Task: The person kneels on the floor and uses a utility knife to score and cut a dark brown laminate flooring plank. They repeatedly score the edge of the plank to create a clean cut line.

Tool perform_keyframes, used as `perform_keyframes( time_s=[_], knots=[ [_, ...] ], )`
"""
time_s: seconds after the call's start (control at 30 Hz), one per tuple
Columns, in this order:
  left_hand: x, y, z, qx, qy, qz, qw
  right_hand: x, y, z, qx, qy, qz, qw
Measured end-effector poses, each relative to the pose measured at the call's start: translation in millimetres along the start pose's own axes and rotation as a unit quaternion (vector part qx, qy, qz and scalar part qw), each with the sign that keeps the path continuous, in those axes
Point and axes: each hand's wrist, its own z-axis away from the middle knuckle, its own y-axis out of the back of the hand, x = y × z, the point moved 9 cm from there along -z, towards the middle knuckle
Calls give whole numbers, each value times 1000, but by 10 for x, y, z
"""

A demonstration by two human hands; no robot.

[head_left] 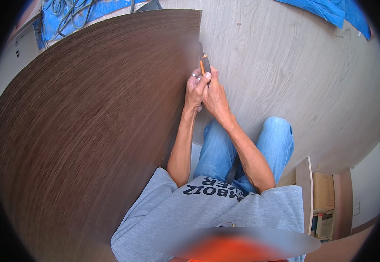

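Gripping one orange-black knife (205, 63) together — both hands (204, 89) — at the dark panel's (89, 131) edge

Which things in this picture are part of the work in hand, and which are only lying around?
In use:
- orange and black utility knife, gripped by both the left hand and the right hand
- large dark brown wood-grain sheet, whose edge the knife meets

Lying about:
- blue plastic tarp
- grey cables on another blue tarp
- pale wooden boards leaning at lower right
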Motion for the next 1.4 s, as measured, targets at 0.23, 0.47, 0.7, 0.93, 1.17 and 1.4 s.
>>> perform_keyframes(
  time_s=[0.23,0.47,0.7,0.93,1.17,1.4],
  knots=[
    [6,12,37,17,-10,1,1000,43,-14,38,-7,-24,2,1000],
    [-65,42,84,-4,20,0,1000,87,-41,83,-25,-52,12,998],
    [-66,39,118,7,9,2,1000,75,-49,108,-16,-33,2,999],
    [-65,70,148,25,0,2,1000,127,-63,138,-20,-61,5,998],
    [-173,132,196,15,30,6,999,99,-84,185,-21,-37,2,999],
    [-241,172,228,8,33,7,999,198,-123,240,-23,-45,3,999]
  ],
)
